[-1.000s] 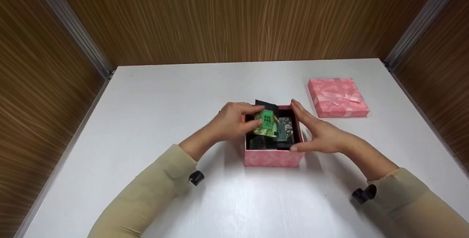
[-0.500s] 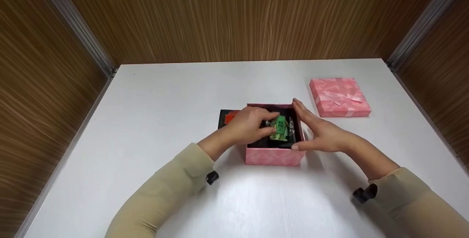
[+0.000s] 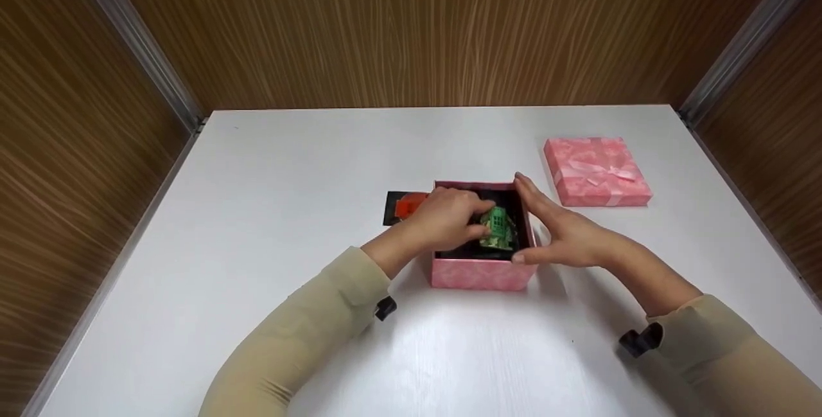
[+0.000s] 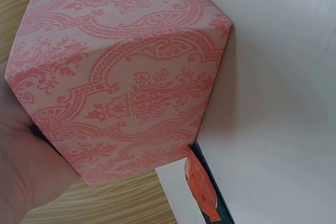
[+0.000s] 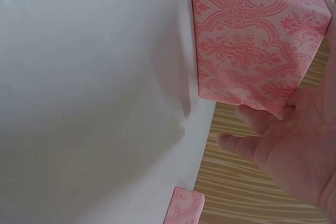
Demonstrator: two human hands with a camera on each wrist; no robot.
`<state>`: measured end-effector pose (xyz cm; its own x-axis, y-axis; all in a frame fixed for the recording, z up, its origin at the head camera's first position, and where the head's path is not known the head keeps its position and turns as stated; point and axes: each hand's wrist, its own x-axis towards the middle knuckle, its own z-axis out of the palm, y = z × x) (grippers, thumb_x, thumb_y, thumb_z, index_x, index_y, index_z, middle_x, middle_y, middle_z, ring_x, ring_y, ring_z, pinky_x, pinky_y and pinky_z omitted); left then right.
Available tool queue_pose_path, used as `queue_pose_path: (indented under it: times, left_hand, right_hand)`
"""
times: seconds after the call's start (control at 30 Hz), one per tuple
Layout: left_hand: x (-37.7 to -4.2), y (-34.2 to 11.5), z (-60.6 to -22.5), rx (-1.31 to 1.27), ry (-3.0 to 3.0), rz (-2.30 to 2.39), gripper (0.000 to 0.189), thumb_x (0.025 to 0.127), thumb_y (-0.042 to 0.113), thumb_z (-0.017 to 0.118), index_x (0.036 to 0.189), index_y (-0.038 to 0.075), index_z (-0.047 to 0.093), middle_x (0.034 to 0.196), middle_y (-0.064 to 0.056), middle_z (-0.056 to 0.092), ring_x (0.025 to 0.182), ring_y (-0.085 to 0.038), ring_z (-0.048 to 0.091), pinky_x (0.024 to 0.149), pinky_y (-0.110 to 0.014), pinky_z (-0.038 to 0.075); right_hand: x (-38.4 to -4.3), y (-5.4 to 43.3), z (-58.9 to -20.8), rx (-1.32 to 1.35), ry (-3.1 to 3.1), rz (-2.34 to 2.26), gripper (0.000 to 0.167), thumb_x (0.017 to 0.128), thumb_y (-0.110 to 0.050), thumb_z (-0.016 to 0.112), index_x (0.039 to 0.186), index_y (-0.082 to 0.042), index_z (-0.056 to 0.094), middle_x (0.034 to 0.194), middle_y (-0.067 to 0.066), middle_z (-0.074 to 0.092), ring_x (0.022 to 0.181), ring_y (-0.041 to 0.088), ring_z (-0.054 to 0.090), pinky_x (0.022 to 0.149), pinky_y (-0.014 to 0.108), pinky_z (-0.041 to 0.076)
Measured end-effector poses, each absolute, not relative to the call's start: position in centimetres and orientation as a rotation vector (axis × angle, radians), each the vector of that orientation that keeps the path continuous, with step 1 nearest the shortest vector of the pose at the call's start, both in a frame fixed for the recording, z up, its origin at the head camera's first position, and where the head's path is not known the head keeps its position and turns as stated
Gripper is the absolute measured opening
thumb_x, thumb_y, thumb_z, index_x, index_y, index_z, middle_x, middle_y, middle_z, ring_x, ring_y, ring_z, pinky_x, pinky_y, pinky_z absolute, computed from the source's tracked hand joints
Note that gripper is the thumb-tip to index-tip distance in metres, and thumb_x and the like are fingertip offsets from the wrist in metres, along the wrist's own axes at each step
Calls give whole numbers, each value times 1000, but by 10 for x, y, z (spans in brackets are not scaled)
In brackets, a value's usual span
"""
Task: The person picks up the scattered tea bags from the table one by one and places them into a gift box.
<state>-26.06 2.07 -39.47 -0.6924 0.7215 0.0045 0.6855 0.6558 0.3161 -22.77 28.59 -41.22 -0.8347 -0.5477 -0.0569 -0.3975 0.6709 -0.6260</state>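
A pink patterned gift box (image 3: 481,274) stands uncovered on the white table, its inside lined with dark material. Over the opening, my left hand (image 3: 446,221) pinches a small green packet (image 3: 496,229) between thumb and fingertips, down at rim level. My right hand (image 3: 568,234) holds the box's right side, thumb at the near corner and fingertips at the far one. The right wrist view shows two of its fingers (image 5: 252,121) loose beside the wall. Dark contents under the packet are mostly hidden by my left hand.
A small orange-red packet (image 3: 406,205) on a flat black piece (image 3: 390,214) lies against the box's left side, partly behind my left hand. The pink lid (image 3: 598,173) with a ribbon bow rests at the back right. Wood-grain panels (image 3: 424,31) enclose the table.
My left hand has moved right and lower over the box with the green packet. The black piece and orange-red packet have come into view at the left. My right hand keeps its place.
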Motion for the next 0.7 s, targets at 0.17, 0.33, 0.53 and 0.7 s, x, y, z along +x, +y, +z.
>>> queue_pose_path:
  times: [0.17, 0.33, 0.53, 0.7]
  left_hand:
    - [-262, 26, -394, 1192, 2765, 340, 28, 102, 39, 73, 117, 17, 77, 98, 0, 73, 97, -22, 68, 89, -43, 51]
    - [-262, 29, -394, 1156, 2769, 284, 21, 102, 40, 73, 97, 19, 69, 77, 4, 58, 83, -18, 61, 81, -40, 45]
    - [-262, 31, -396, 1115, 2776, 250, 23, 102, 40, 73, 90, 20, 68, 73, 5, 55, 80, -18, 59, 78, -38, 41]
    - [-261, 31, -395, 1087, 2784, 236, 20, 103, 37, 71, 100, 18, 76, 81, 1, 67, 86, -20, 64, 84, -39, 46]
  right_hand:
    - [-227, 287, -412, -783, 2642, -918, 123, 88, -48, 86, 172, -26, -1, 179, 3, -2, 161, 35, 16, 122, 62, 27]
    - [-227, 288, -411, -810, 2642, -923, 122, 88, -46, 86, 172, -24, 0, 179, 5, -2, 161, 34, 13, 123, 62, 25]
    - [-228, 288, -411, -816, 2639, -919, 122, 88, -46, 86, 172, -22, 0, 179, 5, -3, 162, 34, 10, 124, 63, 22]
    - [-229, 288, -412, -816, 2642, -915, 123, 88, -47, 86, 172, -22, 0, 179, 5, -3, 162, 33, 8, 124, 63, 22]
